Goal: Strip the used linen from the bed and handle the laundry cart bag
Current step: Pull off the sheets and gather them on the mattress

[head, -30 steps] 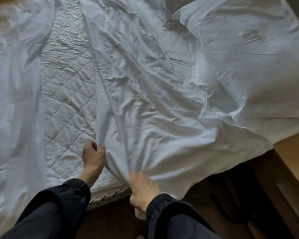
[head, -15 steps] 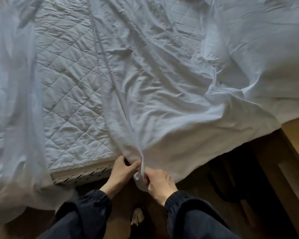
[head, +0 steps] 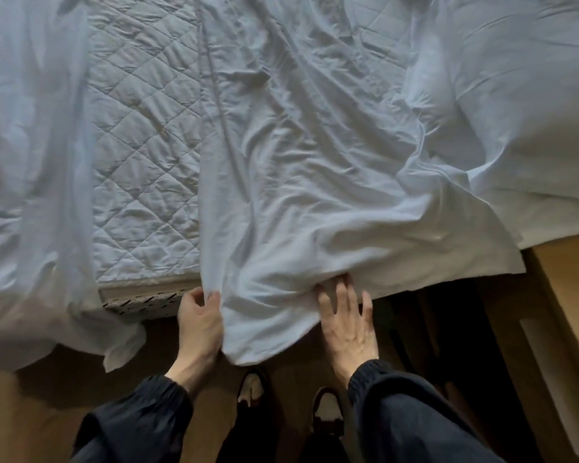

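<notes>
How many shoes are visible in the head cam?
2. Left shoe on the floor just below the hanging white sheet corner; right shoe beside it, next to the right sleeve. Only the toes show; the sheet could hide others.

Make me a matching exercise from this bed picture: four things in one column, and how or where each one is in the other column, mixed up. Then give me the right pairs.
Column one:
1. left hand
2. right hand
3. quilted mattress pad
4. shoes

Column two:
A. lies uncovered, to the left of the white sheet
B. on the floor, below both hands
C. fingers spread, tips at the white sheet's hanging edge
D. grips the white sheet's edge

Pairs: 1-D, 2-C, 3-A, 4-B
</notes>
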